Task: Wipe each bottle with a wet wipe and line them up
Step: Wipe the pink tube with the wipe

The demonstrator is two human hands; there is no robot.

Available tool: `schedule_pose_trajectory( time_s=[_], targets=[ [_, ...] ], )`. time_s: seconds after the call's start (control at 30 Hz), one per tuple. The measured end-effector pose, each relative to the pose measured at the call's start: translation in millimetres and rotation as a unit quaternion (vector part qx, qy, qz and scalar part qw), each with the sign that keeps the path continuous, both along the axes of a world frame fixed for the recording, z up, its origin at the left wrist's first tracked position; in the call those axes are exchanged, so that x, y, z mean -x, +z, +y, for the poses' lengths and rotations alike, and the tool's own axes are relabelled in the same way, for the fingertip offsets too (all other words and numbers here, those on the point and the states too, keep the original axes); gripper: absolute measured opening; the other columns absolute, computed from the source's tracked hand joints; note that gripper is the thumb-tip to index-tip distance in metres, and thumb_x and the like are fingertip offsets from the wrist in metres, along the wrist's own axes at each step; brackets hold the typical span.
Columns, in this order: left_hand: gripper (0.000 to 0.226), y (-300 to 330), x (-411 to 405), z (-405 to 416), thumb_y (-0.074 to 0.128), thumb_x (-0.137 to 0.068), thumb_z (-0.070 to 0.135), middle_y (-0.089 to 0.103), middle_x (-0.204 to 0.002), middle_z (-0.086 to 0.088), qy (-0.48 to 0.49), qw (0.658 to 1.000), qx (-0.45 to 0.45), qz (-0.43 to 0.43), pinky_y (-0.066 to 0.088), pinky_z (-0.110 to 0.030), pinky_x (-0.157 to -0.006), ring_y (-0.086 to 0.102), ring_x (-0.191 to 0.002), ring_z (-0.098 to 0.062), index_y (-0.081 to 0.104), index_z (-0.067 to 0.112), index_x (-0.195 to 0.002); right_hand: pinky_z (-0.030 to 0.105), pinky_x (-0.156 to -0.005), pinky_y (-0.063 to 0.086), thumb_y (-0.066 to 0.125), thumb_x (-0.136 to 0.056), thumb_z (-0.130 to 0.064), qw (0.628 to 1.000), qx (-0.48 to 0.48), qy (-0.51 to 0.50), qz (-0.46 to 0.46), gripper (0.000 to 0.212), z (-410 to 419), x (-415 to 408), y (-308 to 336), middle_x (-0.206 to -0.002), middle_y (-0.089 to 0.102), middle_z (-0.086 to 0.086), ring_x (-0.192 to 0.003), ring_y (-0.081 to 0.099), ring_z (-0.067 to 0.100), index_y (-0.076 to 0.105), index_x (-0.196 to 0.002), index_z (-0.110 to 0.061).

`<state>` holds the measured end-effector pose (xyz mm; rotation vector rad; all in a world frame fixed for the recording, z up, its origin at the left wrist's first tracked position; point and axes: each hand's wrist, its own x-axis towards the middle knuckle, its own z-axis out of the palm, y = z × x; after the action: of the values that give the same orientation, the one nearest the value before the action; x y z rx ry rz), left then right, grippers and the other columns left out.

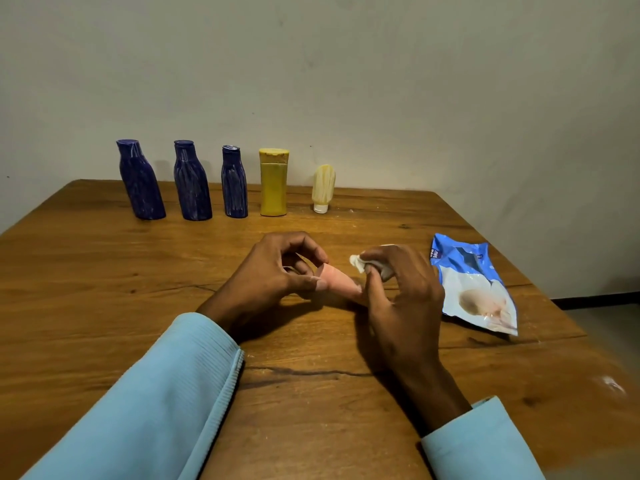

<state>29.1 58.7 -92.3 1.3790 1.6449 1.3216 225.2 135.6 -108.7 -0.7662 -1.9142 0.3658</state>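
Near the table's middle, left hand (277,268) pinches the small pink plastic tube bottle (337,280) by one end, holding it sideways just above the wooden table (104,271), probably so its length is exposed for wiping. Right hand (398,289) grips a crumpled white wet wipe (358,263) at the tube's other end. Blue foil wipe pack (474,282) lies near the right edge, within reach. Along the far edge, upright in a row: three dark blue bottles (192,181), a yellow flip-cap bottle (273,181), a cream tube on its white cap (323,187); likely done.
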Motion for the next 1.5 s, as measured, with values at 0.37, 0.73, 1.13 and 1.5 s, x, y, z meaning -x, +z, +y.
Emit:
schedule_pose_trajectory(
  time_s=[0.37,0.73,1.13,1.5],
  targets=[
    [0.04,-1.0,-0.4,1.5,0.087,-0.078,-0.004,0.074,-0.11,0.001,-0.008,1.0,0.008,0.014,0.065,-0.039,-0.084,0.074,-0.099,-0.019,0.073,0.018,-0.109,0.047,-0.102,0.043,0.07,-0.093,-0.023,0.998,0.022,-0.017,-0.063,0.021,3.9,12.3,-0.9,-0.113,0.062,-0.017,-0.112,0.052,0.004,0.065,-0.111,-0.034],
    [0.036,0.4,0.0,2.6,0.087,-0.078,-0.004,0.075,-0.103,0.001,-0.004,0.999,0.008,0.031,0.06,-0.023,-0.074,0.074,-0.093,-0.013,0.073,0.016,-0.106,0.051,-0.101,0.042,0.069,-0.093,-0.023,0.998,-0.001,-0.025,-0.065,0.023,0.1,7.7,-1.2,-0.115,0.062,-0.011,-0.114,0.052,0.011,0.064,-0.113,-0.032],
    [0.035,-2.5,-0.4,1.5,0.088,-0.078,-0.003,0.076,-0.103,-0.001,0.004,1.0,-0.001,-0.002,0.066,-0.038,-0.081,0.075,-0.094,-0.024,0.073,0.013,-0.106,0.047,-0.098,0.037,0.071,-0.09,-0.019,0.992,-0.076,-0.004,-0.101,0.022,-14.7,7.0,2.3,-0.112,0.062,-0.004,-0.11,0.051,0.015,0.068,-0.111,-0.024],
    [0.033,-3.0,1.4,2.0,0.089,-0.079,0.002,0.076,-0.103,0.0,0.007,1.0,0.004,0.015,0.066,-0.037,-0.08,0.075,-0.093,-0.022,0.072,0.014,-0.104,0.05,-0.101,0.039,0.07,-0.092,-0.022,0.986,-0.073,-0.026,-0.15,0.023,-9.4,10.3,-0.4,-0.114,0.062,-0.005,-0.113,0.052,0.016,0.067,-0.114,-0.028]
  ],
)
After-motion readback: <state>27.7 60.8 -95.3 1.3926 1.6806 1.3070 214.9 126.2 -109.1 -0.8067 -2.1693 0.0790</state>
